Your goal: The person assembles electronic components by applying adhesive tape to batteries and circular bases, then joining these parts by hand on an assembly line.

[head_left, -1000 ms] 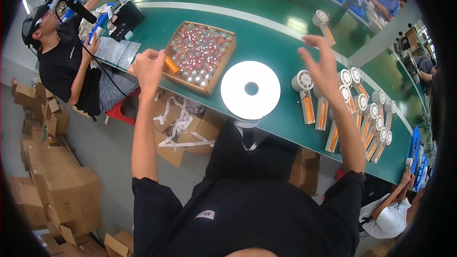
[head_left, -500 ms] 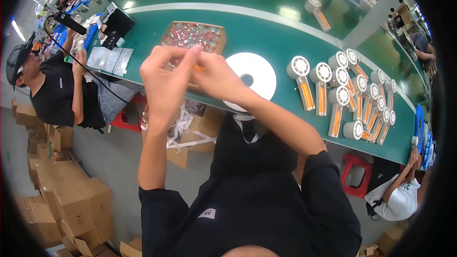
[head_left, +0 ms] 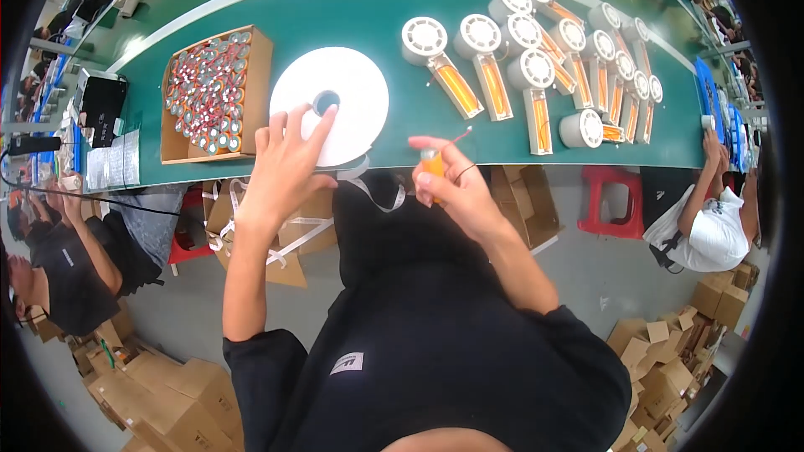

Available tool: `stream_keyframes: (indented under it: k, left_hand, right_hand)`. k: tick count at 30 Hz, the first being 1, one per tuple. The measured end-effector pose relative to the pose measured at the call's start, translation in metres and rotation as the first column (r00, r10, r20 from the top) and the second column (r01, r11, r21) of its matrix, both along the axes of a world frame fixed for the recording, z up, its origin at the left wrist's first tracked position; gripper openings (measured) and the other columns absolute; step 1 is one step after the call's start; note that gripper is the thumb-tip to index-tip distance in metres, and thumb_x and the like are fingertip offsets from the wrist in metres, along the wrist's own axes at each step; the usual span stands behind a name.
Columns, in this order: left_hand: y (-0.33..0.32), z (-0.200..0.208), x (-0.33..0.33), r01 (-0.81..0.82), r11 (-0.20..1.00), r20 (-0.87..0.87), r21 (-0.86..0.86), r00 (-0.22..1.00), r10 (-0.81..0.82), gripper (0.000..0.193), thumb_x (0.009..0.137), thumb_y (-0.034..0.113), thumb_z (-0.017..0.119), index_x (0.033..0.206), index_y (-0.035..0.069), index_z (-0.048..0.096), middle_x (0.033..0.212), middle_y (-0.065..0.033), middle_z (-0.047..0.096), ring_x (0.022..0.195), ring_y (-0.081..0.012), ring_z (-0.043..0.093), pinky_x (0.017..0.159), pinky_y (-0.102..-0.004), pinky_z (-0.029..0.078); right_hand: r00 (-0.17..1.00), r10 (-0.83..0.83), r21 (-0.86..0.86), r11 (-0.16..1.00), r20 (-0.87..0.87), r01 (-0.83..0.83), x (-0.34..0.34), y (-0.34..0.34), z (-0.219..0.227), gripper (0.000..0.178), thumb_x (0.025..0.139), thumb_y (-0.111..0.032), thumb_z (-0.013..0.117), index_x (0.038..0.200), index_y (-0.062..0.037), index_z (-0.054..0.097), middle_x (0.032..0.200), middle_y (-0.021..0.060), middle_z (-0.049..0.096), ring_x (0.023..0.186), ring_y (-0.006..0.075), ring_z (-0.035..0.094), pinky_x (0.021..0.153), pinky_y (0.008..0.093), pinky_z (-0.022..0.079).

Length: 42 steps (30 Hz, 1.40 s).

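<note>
My right hand [head_left: 466, 199] grips an orange cylindrical battery cell [head_left: 433, 165] between thumb and fingers, just off the table's front edge. A thin red wire rises from the cell past the fingertips. My left hand [head_left: 285, 163] has its fingers spread over the near left part of a flat white reel [head_left: 360, 88], close to its grey centre hole; whether the fingertips touch it I cannot tell. From the reel's near edge a white strip [head_left: 360, 176] hangs down over the table edge.
A cardboard box [head_left: 259, 88] of wired battery cells stands left of the reel. Several white handheld fans [head_left: 480, 35] with orange cells in their handles lie on the green table [head_left: 402, 117] at right. Co-workers sit at both sides; a red stool [head_left: 593, 201] stands below.
My hands have come apart: the left has moved over the reel and the right has drawn away rightward with the battery cell. The view has shifted to the right.
</note>
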<state>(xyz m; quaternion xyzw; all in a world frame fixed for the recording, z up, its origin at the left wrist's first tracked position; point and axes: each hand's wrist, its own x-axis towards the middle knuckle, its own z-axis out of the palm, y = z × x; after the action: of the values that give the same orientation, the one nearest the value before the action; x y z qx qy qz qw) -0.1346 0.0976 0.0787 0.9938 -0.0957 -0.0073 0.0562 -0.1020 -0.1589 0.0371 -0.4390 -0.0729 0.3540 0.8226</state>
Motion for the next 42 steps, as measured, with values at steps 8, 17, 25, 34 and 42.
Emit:
stream_keyframes:
  k: [8,17,25,34,42]
  left_hand:
    - [0.004,-0.012,0.014,-0.003,0.994,-0.049,-0.106,0.999,-0.002,0.089,0.056,0.015,0.088,0.135,0.011,0.047,0.134,-0.0145,0.043,0.124,-0.0349,0.039,0.098,-0.0463,0.035]
    - [-0.005,-0.012,-0.001,-0.106,0.982,0.130,-0.157,0.983,0.127,0.084,0.049,0.022,0.092,0.123,0.011,0.052,0.132,-0.0155,0.040,0.121,-0.0362,0.038,0.099,-0.0480,0.032]
    - [-0.020,-0.018,-0.008,-0.050,0.934,0.373,-0.352,0.908,0.190,0.081,0.051,0.028,0.093,0.118,0.007,0.052,0.124,-0.0139,0.050,0.114,-0.0328,0.037,0.100,-0.0440,0.032]
    - [-0.029,-0.025,0.001,-0.284,0.785,0.322,-0.551,0.795,0.513,0.081,0.058,0.024,0.087,0.124,-0.002,0.049,0.114,-0.0165,0.048,0.110,-0.0319,0.041,0.096,-0.0433,0.036]
    - [-0.016,-0.011,0.000,-0.160,0.729,0.448,-0.666,0.695,0.563,0.090,0.057,0.013,0.091,0.130,-0.005,0.042,0.120,-0.0150,0.040,0.120,-0.0287,0.038,0.102,-0.0410,0.036]
  right_hand:
    - [0.998,0.034,-0.390,0.921,0.045,-0.014,-0.018,0.027,-0.033,0.042,0.085,-0.020,0.076,0.117,0.0014,0.059,0.087,-0.0002,0.060,0.076,0.0054,0.054,0.068,0.0218,0.046]
    - [0.969,-0.186,-0.338,0.912,0.164,0.232,-0.010,0.044,-0.032,0.029,0.090,-0.012,0.069,0.114,-0.0007,0.056,0.076,-0.0015,0.060,0.059,0.0030,0.049,0.052,0.0183,0.039]
    - [0.993,-0.106,-0.018,0.994,-0.057,0.105,0.001,0.023,-0.002,0.009,0.093,-0.010,0.065,0.096,-0.0030,0.062,0.069,-0.0030,0.054,0.052,0.0023,0.043,0.047,0.0185,0.034]
    - [1.000,0.019,-0.092,0.996,0.025,-0.017,-0.025,0.015,0.024,0.010,0.090,-0.012,0.070,0.090,-0.0043,0.063,0.075,-0.0068,0.055,0.067,-0.0003,0.046,0.058,0.0178,0.037]
    - [0.995,0.101,0.036,0.994,-0.015,-0.100,-0.036,0.002,0.034,0.045,0.091,-0.004,0.064,0.126,-0.0088,0.036,0.087,-0.0008,0.052,0.075,0.0028,0.048,0.062,0.0208,0.037]
